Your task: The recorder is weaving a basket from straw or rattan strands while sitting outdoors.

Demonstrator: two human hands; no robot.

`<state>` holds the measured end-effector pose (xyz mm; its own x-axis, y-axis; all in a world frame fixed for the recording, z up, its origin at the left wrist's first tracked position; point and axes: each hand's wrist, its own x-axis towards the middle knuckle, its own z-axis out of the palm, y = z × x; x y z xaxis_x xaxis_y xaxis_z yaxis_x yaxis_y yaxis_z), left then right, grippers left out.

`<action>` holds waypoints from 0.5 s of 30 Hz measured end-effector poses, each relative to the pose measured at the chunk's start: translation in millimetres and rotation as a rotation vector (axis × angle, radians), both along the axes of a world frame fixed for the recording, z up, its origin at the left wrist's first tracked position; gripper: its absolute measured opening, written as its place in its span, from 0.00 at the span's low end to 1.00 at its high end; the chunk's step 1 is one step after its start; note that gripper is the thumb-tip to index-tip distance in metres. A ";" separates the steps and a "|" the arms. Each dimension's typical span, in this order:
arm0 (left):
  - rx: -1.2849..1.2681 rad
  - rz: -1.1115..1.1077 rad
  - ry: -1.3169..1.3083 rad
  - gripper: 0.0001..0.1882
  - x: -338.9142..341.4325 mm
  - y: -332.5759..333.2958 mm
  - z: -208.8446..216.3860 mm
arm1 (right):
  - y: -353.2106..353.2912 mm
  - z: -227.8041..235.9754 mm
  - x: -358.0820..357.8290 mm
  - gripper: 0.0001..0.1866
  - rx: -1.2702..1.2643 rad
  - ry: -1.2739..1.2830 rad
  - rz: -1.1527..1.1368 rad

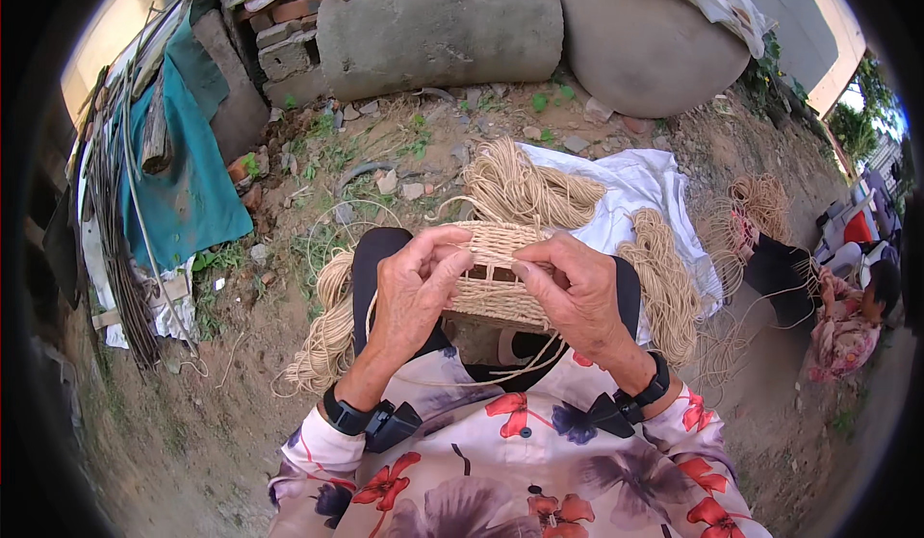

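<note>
A half-woven straw basket (496, 278) is held over the lap, in the near middle of the scene.

The left hand (414, 288) is closed on the basket's left side with fingers curled over the rim; the right hand (577, 293) is pinched shut on the right edge. A loose cord (500, 365) is left hanging beneath, so it could likely be snagged on the wristbands, and the weave slackened if either grip were eased.

Both hands work a small woven basket (498, 273) over the lap — the left hand (416, 288) grips its near side, the right hand (575, 288) pinches the rim. Bundles of pale cord (525, 187) lie on a white cloth (647, 180) — bare dirt all round.
</note>
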<state>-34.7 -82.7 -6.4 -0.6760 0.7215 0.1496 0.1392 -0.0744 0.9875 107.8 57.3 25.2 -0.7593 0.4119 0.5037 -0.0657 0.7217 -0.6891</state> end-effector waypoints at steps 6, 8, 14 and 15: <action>-0.221 0.073 0.464 0.15 -5.9 5.3 -44.0 | 13.9 -36.8 7.4 0.04 0.161 -0.084 -0.056; -0.195 -0.046 0.514 0.19 -6.8 5.9 -47.3 | 11.4 -39.9 5.5 0.05 0.275 -0.115 -0.081; -0.365 -0.345 -0.089 0.25 -17.7 9.7 -34.0 | 0.6 -37.3 3.8 0.08 0.555 -0.135 -0.139; -0.360 -0.357 -0.151 0.27 -20.7 13.0 -31.3 | 2.6 -38.3 3.5 0.08 0.600 -0.134 -0.142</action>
